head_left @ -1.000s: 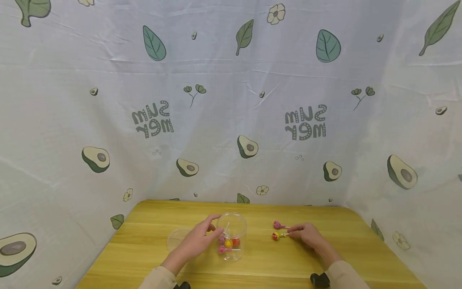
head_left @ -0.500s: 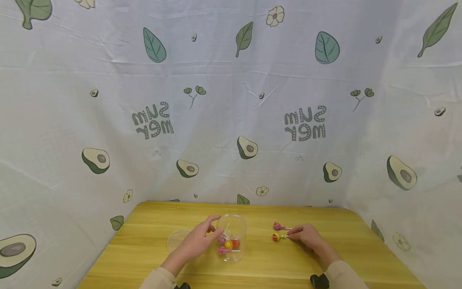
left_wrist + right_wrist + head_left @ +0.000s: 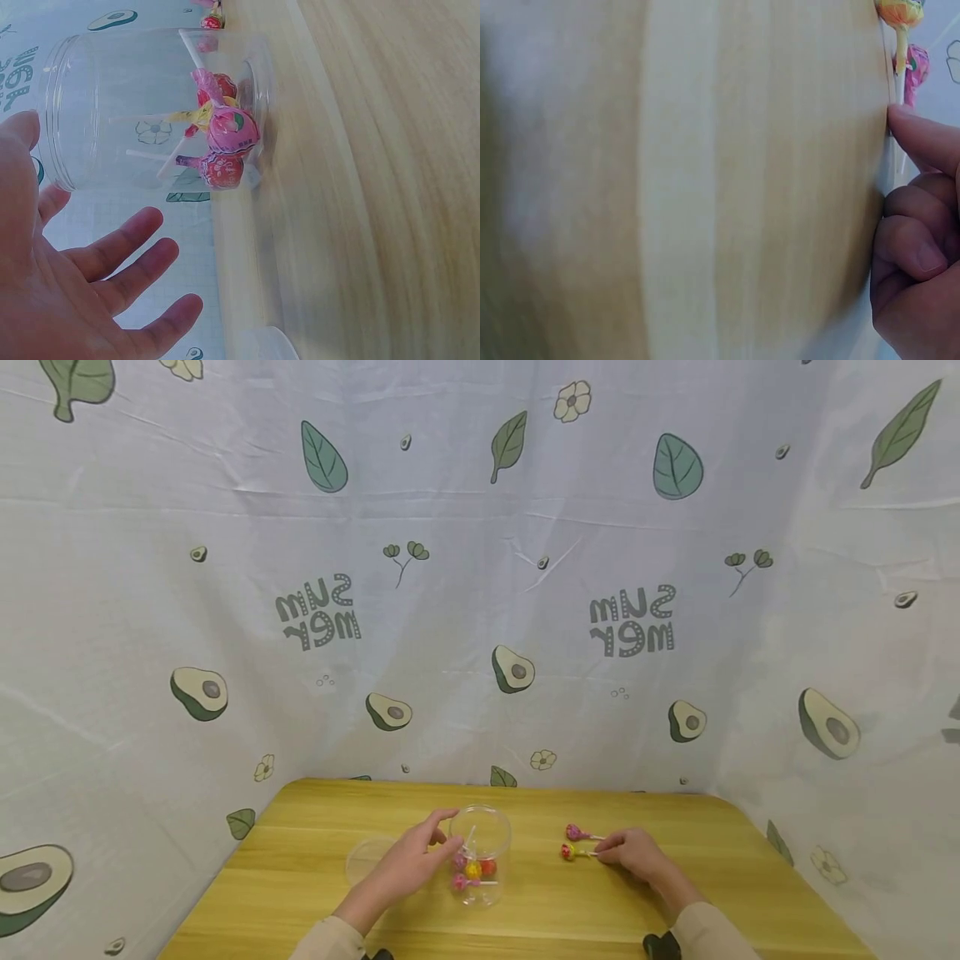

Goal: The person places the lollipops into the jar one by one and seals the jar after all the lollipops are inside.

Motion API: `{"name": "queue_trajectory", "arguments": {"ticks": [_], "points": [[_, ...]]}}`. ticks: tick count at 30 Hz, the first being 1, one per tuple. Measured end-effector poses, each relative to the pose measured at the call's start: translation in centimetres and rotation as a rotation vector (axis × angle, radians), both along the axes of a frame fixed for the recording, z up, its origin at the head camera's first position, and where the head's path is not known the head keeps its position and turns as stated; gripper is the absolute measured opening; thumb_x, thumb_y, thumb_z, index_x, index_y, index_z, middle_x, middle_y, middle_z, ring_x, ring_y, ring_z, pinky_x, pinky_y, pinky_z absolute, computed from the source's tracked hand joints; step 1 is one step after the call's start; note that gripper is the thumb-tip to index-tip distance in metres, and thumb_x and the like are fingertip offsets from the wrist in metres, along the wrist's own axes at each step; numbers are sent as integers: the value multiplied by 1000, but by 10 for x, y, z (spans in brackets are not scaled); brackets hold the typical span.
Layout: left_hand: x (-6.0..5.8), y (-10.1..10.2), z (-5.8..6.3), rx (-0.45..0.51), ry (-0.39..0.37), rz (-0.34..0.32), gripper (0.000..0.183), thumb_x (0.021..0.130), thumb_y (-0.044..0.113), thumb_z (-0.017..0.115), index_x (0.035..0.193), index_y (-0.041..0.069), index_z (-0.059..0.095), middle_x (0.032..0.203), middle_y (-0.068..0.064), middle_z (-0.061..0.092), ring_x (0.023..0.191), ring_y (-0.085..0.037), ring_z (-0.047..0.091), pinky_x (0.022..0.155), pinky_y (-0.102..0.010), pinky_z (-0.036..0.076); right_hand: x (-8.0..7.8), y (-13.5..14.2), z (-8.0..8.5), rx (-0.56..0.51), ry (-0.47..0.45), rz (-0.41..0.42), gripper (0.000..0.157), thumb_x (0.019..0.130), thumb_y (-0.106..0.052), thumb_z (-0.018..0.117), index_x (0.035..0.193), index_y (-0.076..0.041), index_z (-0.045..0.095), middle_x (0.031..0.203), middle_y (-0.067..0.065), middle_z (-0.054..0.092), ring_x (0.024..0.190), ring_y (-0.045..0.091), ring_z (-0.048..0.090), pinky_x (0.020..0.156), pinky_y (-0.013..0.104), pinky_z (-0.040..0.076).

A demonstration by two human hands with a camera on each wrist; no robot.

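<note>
A clear plastic jar (image 3: 492,839) stands upright and uncovered on the table, with several wrapped lollipops (image 3: 232,131) inside. At its rim, my left hand (image 3: 411,858) touches the left side with thumb and index finger; the other fingers spread loosely away from the wall. To the right of the jar, a yellow-and-red lollipop (image 3: 568,852) lies with its head pointing left. My right hand (image 3: 639,857) pinches the end of its white stick, low over the wood, with the remaining fingers curled under. Just behind it lies a pink lollipop (image 3: 576,832).
A round clear lid (image 3: 362,858) lies flat left of the jar, partly behind the left forearm. The wooden table (image 3: 525,935) runs back to a pale printed curtain (image 3: 480,527), which also hangs along both sides.
The right hand and the yellow-and-red lollipop have shifted slightly left. My left hand stays at the jar's rim, and the view has tilted a little.
</note>
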State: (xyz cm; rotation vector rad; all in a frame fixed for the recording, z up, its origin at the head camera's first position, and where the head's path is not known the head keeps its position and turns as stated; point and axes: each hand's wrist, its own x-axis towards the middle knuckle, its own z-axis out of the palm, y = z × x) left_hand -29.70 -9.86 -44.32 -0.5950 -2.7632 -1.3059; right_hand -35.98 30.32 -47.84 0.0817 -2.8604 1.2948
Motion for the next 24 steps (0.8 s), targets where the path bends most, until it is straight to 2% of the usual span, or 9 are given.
{"name": "queue_trajectory", "arguments": {"ticks": [5,11,16,24], "points": [[0,-2,0,-3,1,-3,64,100,60,48,151,23,42,114,-3,63,114,-30,60,90,-57,49,0,-3,1,35,8,8,7,83,-5,78,87,0,76,91,8,70,80,17,54,69,29,43],[0,-1,1,-2,1,-4,64,100,60,49,151,22,43,113,-3,63,114,-30,59,91,-57,49,0,-5,1,99,63,51,4,83,-5,78,85,-2,75,86,5,70,76,16,53,69,30,43],[0,-1,1,-3,6,-7,64,100,60,48,151,22,43,114,-3,63,113,-29,60,89,-55,50,1,-4,0,98,81,79,3,82,-4,77,83,-2,75,83,4,69,74,16,52,68,29,43],[1,-1,2,-21,7,6,63,100,61,49,150,24,44,115,-5,62,114,-30,60,88,-55,50,1,1,2,91,108,173,6,84,-4,74,84,2,74,80,5,69,72,16,52,62,26,41]]}}
